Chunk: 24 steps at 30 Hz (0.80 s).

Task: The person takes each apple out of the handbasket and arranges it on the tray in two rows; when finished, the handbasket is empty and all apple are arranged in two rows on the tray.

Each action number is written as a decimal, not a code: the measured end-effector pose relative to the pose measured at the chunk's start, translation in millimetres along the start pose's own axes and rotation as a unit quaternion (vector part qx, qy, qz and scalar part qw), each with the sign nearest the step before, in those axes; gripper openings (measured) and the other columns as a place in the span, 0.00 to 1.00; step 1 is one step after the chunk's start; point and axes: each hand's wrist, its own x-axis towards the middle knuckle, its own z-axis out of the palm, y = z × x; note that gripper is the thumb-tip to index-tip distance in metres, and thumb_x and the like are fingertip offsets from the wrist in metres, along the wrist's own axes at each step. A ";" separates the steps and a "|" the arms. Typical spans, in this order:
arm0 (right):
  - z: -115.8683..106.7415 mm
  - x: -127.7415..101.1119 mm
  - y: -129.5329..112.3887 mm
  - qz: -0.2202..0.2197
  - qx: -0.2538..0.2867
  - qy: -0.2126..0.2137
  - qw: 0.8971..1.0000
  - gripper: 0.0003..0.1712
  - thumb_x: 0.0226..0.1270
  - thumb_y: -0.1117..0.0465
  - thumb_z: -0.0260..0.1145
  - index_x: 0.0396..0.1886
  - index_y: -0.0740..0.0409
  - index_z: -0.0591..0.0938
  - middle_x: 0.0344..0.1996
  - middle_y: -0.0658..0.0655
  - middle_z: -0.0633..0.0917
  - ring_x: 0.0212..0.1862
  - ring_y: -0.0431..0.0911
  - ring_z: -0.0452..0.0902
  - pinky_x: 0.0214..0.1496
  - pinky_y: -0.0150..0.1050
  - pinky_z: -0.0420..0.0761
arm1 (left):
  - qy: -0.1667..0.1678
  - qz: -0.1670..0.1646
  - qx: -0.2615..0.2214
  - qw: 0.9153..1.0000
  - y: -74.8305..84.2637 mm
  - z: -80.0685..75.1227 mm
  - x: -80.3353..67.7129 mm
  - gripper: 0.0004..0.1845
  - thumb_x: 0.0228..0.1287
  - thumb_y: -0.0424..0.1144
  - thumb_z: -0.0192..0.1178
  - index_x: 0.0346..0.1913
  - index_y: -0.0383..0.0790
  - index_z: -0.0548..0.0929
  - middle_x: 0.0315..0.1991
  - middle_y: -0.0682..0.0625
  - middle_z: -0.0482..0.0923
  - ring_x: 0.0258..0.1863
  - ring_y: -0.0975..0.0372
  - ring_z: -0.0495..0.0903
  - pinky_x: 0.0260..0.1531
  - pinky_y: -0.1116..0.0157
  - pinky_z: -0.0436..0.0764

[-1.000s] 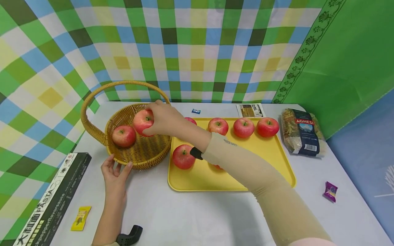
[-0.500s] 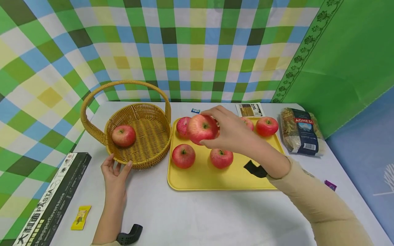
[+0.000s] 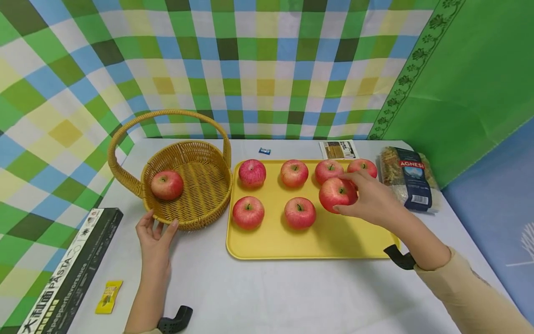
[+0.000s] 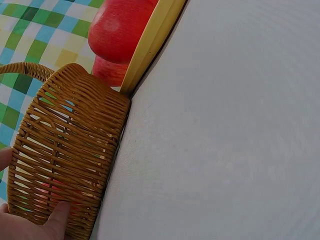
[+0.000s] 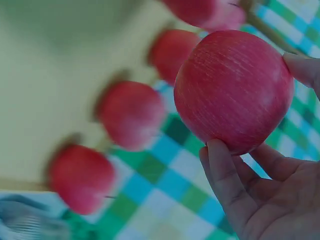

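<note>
My right hand (image 3: 371, 197) grips a red apple (image 3: 337, 195) between thumb and fingertips, raised over the right part of the yellow tray (image 3: 271, 246). In the right wrist view the apple (image 5: 232, 92) is held from its side, and other apples lie blurred behind it. My left hand (image 3: 156, 241) holds the near rim of the wicker basket (image 3: 200, 213), its thumb against the outer wall in the left wrist view. One apple (image 3: 167, 184) lies inside the basket at the left. Several more apples, such as the front one (image 3: 300, 213), stand in two rows on the tray.
The basket's tall handle (image 3: 168, 112) arches above it. A pasta bag (image 3: 410, 178) lies right of the tray, and a long dark pasta box (image 3: 75, 273) at the left edge. Small packets are scattered: yellow (image 3: 109, 297), blue (image 3: 264, 150), and a printed one (image 3: 339, 150) behind the tray.
The right hand has carried the apple from over the basket rightward across the tray to its right side. The left hand has stayed on the basket rim.
</note>
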 end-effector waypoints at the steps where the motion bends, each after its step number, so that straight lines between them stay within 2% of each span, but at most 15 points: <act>1: 4.8 -0.1 6.4 0.007 -0.006 -0.005 1.000 0.47 0.49 0.44 0.76 0.64 0.64 0.70 0.57 0.66 0.74 0.55 0.62 0.71 0.48 0.64 0.78 | 0.000 0.000 0.000 1.000 -0.1 0.0 -0.1 0.38 0.64 0.35 0.63 0.69 0.55 0.51 0.77 0.54 0.38 0.73 0.57 0.50 0.61 0.70 0.69; 6: 29.7 1.1 34.5 0.028 0.009 -0.024 0.999 0.46 0.49 0.45 0.77 0.61 0.66 0.71 0.57 0.68 0.73 0.57 0.63 0.68 0.53 0.64 0.75 | 0.003 -0.001 0.004 1.000 0.1 0.4 0.2 0.38 0.64 0.35 0.63 0.69 0.55 0.51 0.76 0.55 0.39 0.73 0.57 0.50 0.61 0.70 0.69; 10: 42.7 1.3 46.0 0.036 0.028 -0.026 0.999 0.46 0.49 0.46 0.77 0.61 0.68 0.71 0.56 0.69 0.72 0.56 0.62 0.68 0.56 0.62 0.74 | 0.003 -0.002 0.004 1.000 1.2 1.0 0.2 0.38 0.64 0.36 0.63 0.69 0.56 0.52 0.76 0.55 0.39 0.73 0.58 0.51 0.61 0.71 0.69; 24: 51.2 5.3 47.4 0.038 -0.004 -0.023 0.999 0.45 0.48 0.48 0.77 0.60 0.70 0.71 0.56 0.71 0.72 0.55 0.64 0.70 0.56 0.63 0.73 | 0.001 -0.002 0.000 1.000 1.1 0.7 1.6 0.37 0.64 0.35 0.63 0.68 0.56 0.52 0.76 0.55 0.40 0.73 0.57 0.51 0.60 0.71 0.70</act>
